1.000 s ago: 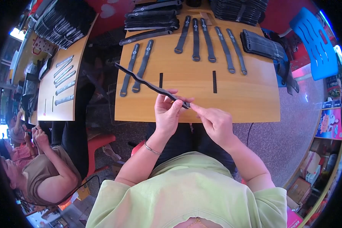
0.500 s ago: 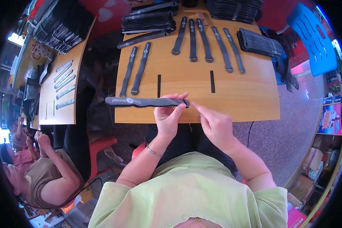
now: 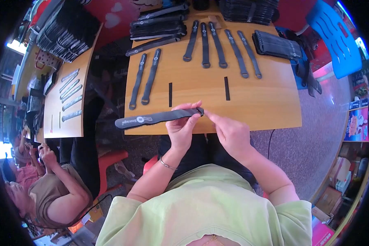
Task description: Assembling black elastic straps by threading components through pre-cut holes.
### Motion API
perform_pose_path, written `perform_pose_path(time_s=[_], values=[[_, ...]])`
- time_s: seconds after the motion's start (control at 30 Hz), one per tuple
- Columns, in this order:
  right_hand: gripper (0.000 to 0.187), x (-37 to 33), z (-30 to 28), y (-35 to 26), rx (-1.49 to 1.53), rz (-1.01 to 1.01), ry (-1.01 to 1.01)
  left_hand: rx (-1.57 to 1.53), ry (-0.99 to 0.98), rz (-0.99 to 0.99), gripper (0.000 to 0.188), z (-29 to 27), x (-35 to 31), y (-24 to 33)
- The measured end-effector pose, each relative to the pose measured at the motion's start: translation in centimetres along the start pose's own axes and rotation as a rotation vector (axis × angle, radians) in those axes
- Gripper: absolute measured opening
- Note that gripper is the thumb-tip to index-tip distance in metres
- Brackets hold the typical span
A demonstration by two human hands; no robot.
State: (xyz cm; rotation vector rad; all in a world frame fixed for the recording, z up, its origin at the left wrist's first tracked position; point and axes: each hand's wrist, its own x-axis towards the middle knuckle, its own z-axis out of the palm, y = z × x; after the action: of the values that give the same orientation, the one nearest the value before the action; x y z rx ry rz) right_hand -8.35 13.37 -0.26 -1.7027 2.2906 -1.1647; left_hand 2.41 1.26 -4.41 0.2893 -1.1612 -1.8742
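A dark grey hook-and-loop strap (image 3: 141, 119) with pale printing is held out sideways over the table's near edge. My left hand (image 3: 180, 130) pinches it close to its slotted right end, the long rounded end reaching out to the left. My right hand (image 3: 233, 135) is curled, its index finger stretched to the slotted end and its fingertip at the slot. Whether something small is between its fingers is hidden. More grey straps lie flat on the table: two (image 3: 151, 78) at left, three (image 3: 205, 45) in the middle and two (image 3: 237, 53) at right.
The wooden table (image 3: 266, 110) bears two black strips (image 3: 170, 95). Strap stacks (image 3: 160, 26) lie at the back left, a dark pile (image 3: 250, 10) at the back and a bundle (image 3: 276, 45) at right. A blue chair (image 3: 336, 45) stands beyond; another person (image 3: 63, 192) sits at left by a second table.
The strap's free left end has dipped lower and its printed face has turned more into view. Both hands stay at the slotted end, nearly unmoved. The view has shifted slightly.
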Motion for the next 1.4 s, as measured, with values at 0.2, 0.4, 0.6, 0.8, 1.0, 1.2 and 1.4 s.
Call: perform_pose_path(time_s=[0.2, 0.4, 0.6, 0.8, 1.0, 1.2, 1.4], values=[[0.044, 0.2, -0.5, -0.4, 0.378, 0.311, -0.133, 0.096, -0.002, 0.063, 0.032, 0.0, -0.4, -0.2], [0.044, 0.3, -0.8, -0.8, 0.121, 0.164, -0.112, 0.078, -0.005, -0.014, 0.031, 0.0, -0.2, 0.5], [0.051, -0.1, 0.4, 0.5, 0.531, 0.242, -0.102, 0.243, -0.046, 0.095, 0.032, 0.2, -0.3, 0.4], [0.044, 0.1, -0.7, -0.6, 0.151, 0.143, -0.132, 0.046, -0.005, -0.032, 0.034, 0.0, -0.3, 0.6], [0.043, 0.2, -0.6, 0.0, 0.531, 0.298, -0.211, 0.219, -0.012, 0.008, 0.031, 0.5, -0.5, 0.7], [0.040, 0.1, -0.5, -0.8, 0.251, 0.170, -0.119, 0.133, -0.016, -0.029, 0.032, -0.3, -0.5, 0.6], [0.029, 0.4, -0.7, -1.0, 0.091, 0.125, -0.098, 0.087, 0.075, -0.126, 0.029, 0.2, 0.1, 1.2]])
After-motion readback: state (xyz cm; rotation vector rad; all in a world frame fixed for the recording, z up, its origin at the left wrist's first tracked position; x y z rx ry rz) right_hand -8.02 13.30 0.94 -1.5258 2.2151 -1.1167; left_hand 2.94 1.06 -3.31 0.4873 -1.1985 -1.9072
